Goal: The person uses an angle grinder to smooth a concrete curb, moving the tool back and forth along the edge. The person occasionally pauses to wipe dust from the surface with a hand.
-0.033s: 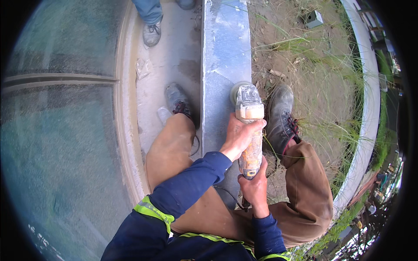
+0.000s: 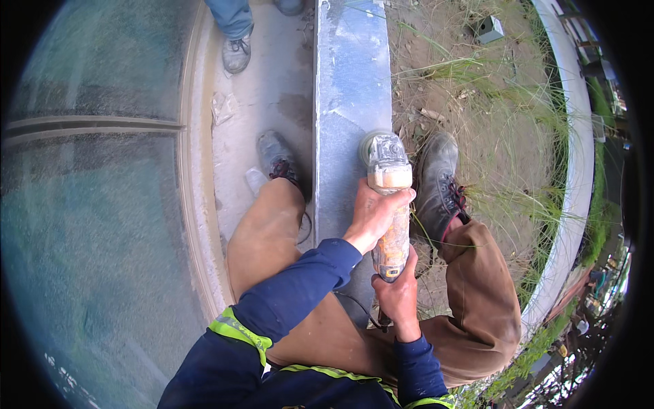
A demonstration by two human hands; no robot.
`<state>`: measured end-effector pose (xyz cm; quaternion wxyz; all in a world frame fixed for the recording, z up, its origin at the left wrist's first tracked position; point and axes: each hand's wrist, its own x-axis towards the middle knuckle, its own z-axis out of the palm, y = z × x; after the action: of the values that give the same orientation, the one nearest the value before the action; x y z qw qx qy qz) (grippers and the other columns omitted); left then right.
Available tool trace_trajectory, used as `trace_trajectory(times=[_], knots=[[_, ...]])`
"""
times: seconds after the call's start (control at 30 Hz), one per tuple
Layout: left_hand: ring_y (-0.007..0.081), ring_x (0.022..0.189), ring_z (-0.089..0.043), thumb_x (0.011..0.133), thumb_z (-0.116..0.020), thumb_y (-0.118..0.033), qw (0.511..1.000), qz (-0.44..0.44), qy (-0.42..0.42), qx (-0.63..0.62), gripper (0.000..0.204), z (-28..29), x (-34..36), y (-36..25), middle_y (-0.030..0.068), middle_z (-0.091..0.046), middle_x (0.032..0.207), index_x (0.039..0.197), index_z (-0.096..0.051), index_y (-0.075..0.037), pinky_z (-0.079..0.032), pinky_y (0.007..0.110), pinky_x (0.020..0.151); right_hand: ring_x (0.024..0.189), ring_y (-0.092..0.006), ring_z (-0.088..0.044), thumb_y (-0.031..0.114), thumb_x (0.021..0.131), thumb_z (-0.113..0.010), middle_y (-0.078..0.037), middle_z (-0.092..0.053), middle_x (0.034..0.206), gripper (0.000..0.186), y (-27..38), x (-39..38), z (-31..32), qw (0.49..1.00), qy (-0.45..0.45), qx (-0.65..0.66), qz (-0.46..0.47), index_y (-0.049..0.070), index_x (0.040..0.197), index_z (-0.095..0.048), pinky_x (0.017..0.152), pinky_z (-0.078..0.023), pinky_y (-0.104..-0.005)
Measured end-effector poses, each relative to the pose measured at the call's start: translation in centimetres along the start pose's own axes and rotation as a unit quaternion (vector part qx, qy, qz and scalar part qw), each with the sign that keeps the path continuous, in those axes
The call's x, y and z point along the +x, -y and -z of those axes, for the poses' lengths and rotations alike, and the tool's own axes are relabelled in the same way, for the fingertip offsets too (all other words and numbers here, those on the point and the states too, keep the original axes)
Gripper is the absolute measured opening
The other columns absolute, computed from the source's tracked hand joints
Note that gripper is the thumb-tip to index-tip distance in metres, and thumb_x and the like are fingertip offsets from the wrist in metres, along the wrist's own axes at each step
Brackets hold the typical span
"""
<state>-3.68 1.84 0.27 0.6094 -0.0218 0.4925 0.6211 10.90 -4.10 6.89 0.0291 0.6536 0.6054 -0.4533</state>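
I hold a dusty, yellowish angle grinder [image 2: 392, 225] over a long pale grey slab edge [image 2: 346, 61] between my legs, its disc at the slab's surface. My left hand [image 2: 373, 213] grips the grinder body just behind the head. My right hand [image 2: 398, 293] is wrapped around the rear end, near a dark cord. The underside of the disc is hidden by the tool.
At left are dusty glass panels [image 2: 88, 225] in a pale frame. Another person's shoe [image 2: 237, 56] stands on the narrow grey ledge [image 2: 238, 109]. My boots flank the slab. At right are dirt, grass, a small grey box [image 2: 489, 29] and a white curb [image 2: 572, 170].
The grinder and both my hands have shifted very slightly left, and the grinder head sits a touch lower in the picture.
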Motion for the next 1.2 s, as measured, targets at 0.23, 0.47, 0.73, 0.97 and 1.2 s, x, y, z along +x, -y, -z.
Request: trace_trajectory(times=[0.23,0.47,0.73,0.97,1.2], knots=[[0.0135,0.078,-0.065,0.083,-0.077,-0.012,0.999,-0.019,-0.046,0.000,0.028,1.4,0.9,-0.9,0.0040,-0.069,0.092,0.108,-0.068,-0.003,-0.054,0.033,0.071,0.108,-0.0306,-0.067,0.004,0.076,-0.074,-0.023,-0.066,0.121,0.091,1.8,1.4,-0.2,0.998,0.058,0.033,-0.016,0.004,0.152,-0.025,0.092,-0.054,-0.0415],[0.0135,0.079,-0.065,0.083,-0.078,-0.013,0.999,-0.018,-0.022,0.014,0.029,0.9,0.6,-1.9,0.0040,-0.069,0.094,0.109,-0.068,-0.004,-0.054,0.033,0.072,0.109,-0.0451,-0.068,0.008,0.077,-0.076,-0.033,-0.066,0.116,0.099,1.3,1.3,-0.4,0.997,0.051,0.033,0.046,0.005,0.155,-0.015,0.093,-0.055,-0.0478],[0.0137,0.076,-0.064,0.082,-0.078,-0.012,0.999,-0.017,-0.037,0.007,0.028,0.7,0.7,-1.1,0.0041,-0.068,0.090,0.106,-0.067,-0.003,-0.054,0.033,0.068,0.099,-0.0381,-0.068,0.005,0.077,-0.074,-0.029,-0.066,0.115,0.095,1.1,0.9,-0.4,0.998,0.034,0.036,0.044,0.005,0.154,-0.018,0.085,-0.055,-0.0446],[0.0188,0.083,-0.066,0.080,-0.082,-0.013,1.000,0.010,-0.022,0.016,0.044,0.4,0.9,0.8,0.0108,-0.067,0.097,0.112,-0.056,0.002,-0.057,0.036,0.074,0.068,-0.0197,-0.064,0.001,0.079,-0.069,-0.018,-0.065,0.103,0.087,-2.1,0.4,-1.2,0.999,-0.002,0.037,0.035,0.006,0.152,-0.023,0.058,-0.054,-0.0354],[0.0140,0.078,-0.067,0.085,-0.075,-0.012,0.997,-0.028,-0.065,-0.001,0.027,2.1,1.6,-3.0,0.0053,-0.070,0.092,0.109,-0.069,-0.003,-0.055,0.033,0.070,0.104,-0.0379,-0.069,0.004,0.079,-0.070,-0.026,-0.067,0.118,0.090,3.0,2.2,-1.3,0.998,0.041,0.003,0.052,0.006,0.154,-0.021,0.089,-0.054,-0.0447]])
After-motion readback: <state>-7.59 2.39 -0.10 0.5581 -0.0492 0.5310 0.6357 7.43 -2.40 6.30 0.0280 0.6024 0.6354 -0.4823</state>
